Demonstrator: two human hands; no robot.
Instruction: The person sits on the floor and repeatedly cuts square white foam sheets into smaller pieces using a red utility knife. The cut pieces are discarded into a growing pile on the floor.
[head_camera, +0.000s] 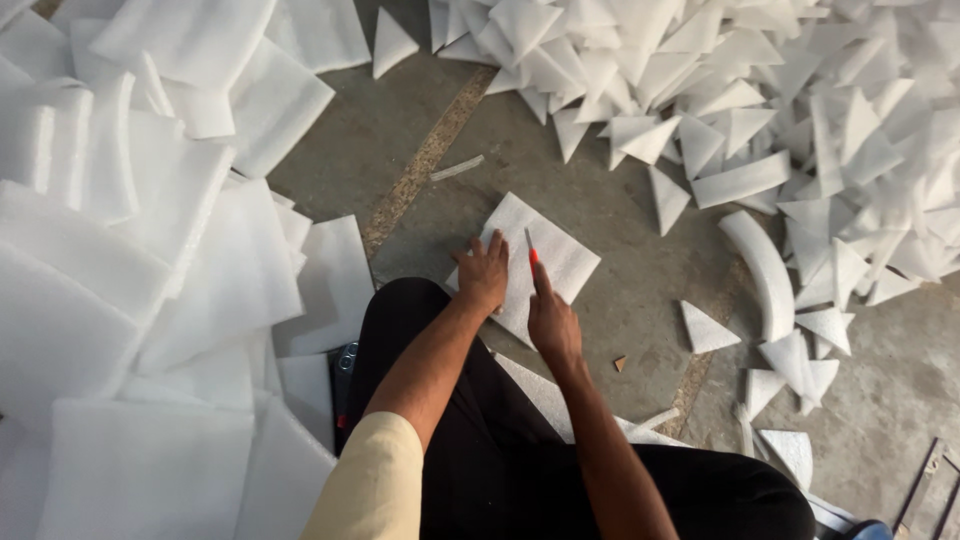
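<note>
A white square foam sheet (520, 262) lies flat on the concrete floor (620, 310), turned corner-on like a diamond, just in front of the person's black-clad knee (400, 330). The left hand (483, 274) rests on its near left part with fingers spread and pressed flat, pinning it down. The right hand (550, 318) has its fingers closed around a thin cutter (532, 253) with a red-orange tip, which stands on the sheet near its middle, on a line running corner to corner. By the look of it the step in hand is a diagonal cut through the square; I judge the cut to be under way or just starting, since no parted edge shows clearly. A clean stroke along that line would call for the left hand to keep the foam from sliding and to stay off the blade's path. Outward, loose foam triangles (705, 328) lie scattered to the right, near a curled foam strip (762, 270), and a large heap of triangles (780, 90) fills the upper right. To the left, a stack of uncut squares (150, 260) spreads across the floor, touching the knee side. No box, bin or other container is in view; everything lies straight on the floor.
</note>
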